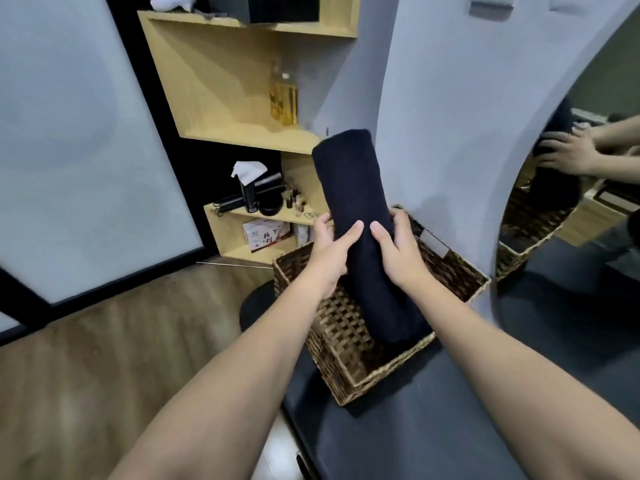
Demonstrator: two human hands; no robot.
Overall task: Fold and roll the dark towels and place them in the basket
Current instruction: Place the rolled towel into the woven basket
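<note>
Dark tabletop (450, 410) set beside wood floor (104, 358) and wall shelves (221, 98). Woven basket (349, 362) stood on it. Rolled dark towel (360, 216) held slanted, lower end inside basket; left hand (332, 251) and right hand (398, 251) fingers wrapped around its middle. Amber bottle (284, 98) shelved behind

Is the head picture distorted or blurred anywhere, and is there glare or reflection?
Head view: wide-angle bending curves the wall and shelf; the forearms look stretched toward the bottom edge; the mirror reflects the hands and towel; soft, even light, no strong glare; the dark towel shows little texture; the bottle is slightly soft.
</note>
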